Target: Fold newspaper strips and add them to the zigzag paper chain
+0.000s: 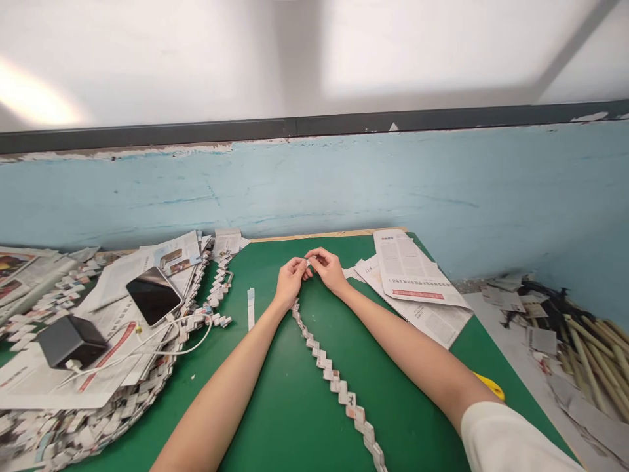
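A zigzag chain of folded newspaper strips (343,392) runs up the green table from the near edge to my hands. My left hand (291,282) is closed around the chain's far end, which its fingers partly hide. Close beside it, my right hand (328,269) pinches a small piece of folded paper (308,263) at that end. The fingertips of both hands nearly meet there. A loose paper strip (251,308) lies on the table left of my left hand.
To the left are a phone (154,296), a black charger box (71,341), a white cable (196,344), newspapers (118,328) and piled paper chains (122,419). Newspaper sheets (417,275) lie at the right edge, with a yellow handle (490,386) behind my right arm. A blue wall (314,183) stands behind.
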`<act>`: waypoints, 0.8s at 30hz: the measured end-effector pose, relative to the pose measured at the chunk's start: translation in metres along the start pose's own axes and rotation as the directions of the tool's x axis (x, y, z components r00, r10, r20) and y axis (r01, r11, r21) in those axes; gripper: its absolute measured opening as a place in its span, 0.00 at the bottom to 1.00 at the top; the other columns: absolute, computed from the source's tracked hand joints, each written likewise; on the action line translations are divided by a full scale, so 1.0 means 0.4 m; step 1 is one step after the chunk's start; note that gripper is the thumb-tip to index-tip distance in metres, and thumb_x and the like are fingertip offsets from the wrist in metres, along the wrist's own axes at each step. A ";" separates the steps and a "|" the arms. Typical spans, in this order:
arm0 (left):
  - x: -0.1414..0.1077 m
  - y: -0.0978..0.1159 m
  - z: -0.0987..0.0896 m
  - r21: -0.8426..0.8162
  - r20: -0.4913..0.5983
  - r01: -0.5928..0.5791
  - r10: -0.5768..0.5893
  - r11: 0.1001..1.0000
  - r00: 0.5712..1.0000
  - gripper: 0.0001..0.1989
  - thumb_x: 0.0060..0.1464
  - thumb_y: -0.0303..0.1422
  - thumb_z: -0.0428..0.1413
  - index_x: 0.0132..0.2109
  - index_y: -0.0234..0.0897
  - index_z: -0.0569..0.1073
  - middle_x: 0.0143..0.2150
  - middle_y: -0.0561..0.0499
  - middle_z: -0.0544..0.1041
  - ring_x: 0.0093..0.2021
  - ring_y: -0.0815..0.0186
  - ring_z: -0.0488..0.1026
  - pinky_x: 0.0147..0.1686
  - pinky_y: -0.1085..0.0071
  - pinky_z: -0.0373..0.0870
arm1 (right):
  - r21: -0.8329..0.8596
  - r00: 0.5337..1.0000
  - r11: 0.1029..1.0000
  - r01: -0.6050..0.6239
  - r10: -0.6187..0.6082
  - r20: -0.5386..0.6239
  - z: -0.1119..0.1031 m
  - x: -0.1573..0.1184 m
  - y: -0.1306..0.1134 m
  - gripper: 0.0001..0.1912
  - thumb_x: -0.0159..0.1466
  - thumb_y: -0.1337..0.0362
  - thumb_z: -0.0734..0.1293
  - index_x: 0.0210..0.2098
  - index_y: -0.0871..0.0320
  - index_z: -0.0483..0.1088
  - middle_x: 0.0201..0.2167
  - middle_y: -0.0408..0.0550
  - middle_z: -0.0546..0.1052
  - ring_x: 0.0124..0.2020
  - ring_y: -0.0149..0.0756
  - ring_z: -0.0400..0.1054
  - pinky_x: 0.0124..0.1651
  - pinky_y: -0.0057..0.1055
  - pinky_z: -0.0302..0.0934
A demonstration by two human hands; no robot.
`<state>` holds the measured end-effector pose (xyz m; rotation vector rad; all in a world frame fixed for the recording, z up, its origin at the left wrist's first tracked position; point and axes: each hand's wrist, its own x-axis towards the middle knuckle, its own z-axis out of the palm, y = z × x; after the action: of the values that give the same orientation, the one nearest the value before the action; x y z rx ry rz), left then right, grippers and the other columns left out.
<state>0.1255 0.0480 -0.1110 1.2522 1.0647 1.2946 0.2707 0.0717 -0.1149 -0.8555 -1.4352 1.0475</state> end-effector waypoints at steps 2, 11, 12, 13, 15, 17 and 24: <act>-0.001 0.002 0.000 -0.001 -0.018 -0.006 0.006 1.000 1.000 0.19 0.58 0.50 0.62 0.37 0.36 0.76 0.27 0.52 0.75 0.28 0.68 0.69 0.33 0.70 0.66 | -0.032 1.000 0.999 0.020 -0.020 -0.001 0.001 0.000 0.003 0.14 0.66 0.52 0.68 0.42 0.56 0.77 0.38 0.49 0.76 0.31 0.34 0.67 0.35 0.32 0.64; -0.004 0.011 0.005 0.011 -0.038 0.010 -0.010 1.000 0.999 0.19 0.58 0.49 0.62 0.36 0.35 0.75 0.27 0.51 0.76 0.28 0.68 0.69 0.33 0.70 0.66 | 0.005 0.999 0.999 -0.038 0.038 -0.024 0.008 0.004 0.029 0.23 0.65 0.51 0.71 0.53 0.58 0.77 0.33 0.45 0.73 0.26 0.30 0.60 0.31 0.30 0.59; -0.005 0.011 0.005 0.007 -0.036 0.011 -0.011 1.000 0.999 0.19 0.58 0.49 0.63 0.37 0.35 0.75 0.27 0.52 0.76 0.28 0.68 0.69 0.33 0.70 0.66 | -0.006 0.999 1.000 -0.030 0.030 -0.030 0.008 0.004 0.028 0.22 0.65 0.51 0.71 0.51 0.58 0.78 0.34 0.45 0.73 0.27 0.31 0.60 0.31 0.30 0.59; -0.005 0.011 0.005 0.002 -0.033 0.012 -0.012 1.000 0.999 0.19 0.58 0.49 0.63 0.37 0.35 0.75 0.27 0.52 0.76 0.28 0.68 0.69 0.33 0.70 0.66 | -0.019 0.999 1.000 -0.019 0.018 -0.034 0.007 0.005 0.027 0.21 0.65 0.51 0.71 0.50 0.58 0.79 0.34 0.46 0.73 0.27 0.31 0.61 0.32 0.30 0.59; -0.006 0.011 0.005 -0.005 -0.027 0.014 -0.014 1.000 1.000 0.19 0.58 0.48 0.63 0.38 0.35 0.75 0.27 0.52 0.76 0.28 0.69 0.69 0.33 0.70 0.66 | -0.049 0.999 0.999 0.002 -0.003 -0.035 0.005 0.005 0.023 0.20 0.66 0.50 0.70 0.51 0.57 0.80 0.36 0.47 0.73 0.30 0.32 0.63 0.34 0.31 0.62; -0.007 0.011 0.005 -0.006 -0.025 0.018 -0.018 1.000 1.000 0.19 0.58 0.48 0.63 0.39 0.35 0.75 0.27 0.52 0.76 0.28 0.69 0.69 0.33 0.70 0.66 | -0.075 0.999 0.997 0.008 -0.010 -0.032 0.003 0.004 0.019 0.20 0.67 0.50 0.69 0.52 0.55 0.81 0.36 0.47 0.74 0.32 0.34 0.65 0.37 0.31 0.63; -0.007 0.009 0.008 0.021 -0.033 0.025 -0.024 0.999 0.999 0.18 0.58 0.48 0.63 0.39 0.36 0.75 0.27 0.52 0.76 0.28 0.69 0.69 0.33 0.70 0.65 | -0.013 0.996 0.997 -0.078 0.077 -0.051 0.002 0.003 0.014 0.20 0.67 0.48 0.69 0.48 0.55 0.82 0.35 0.48 0.77 0.28 0.33 0.65 0.33 0.31 0.62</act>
<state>0.1282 0.0445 -0.1074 1.2335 1.1169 1.2921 0.2695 0.0744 -0.1197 -0.9488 -1.3780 1.0667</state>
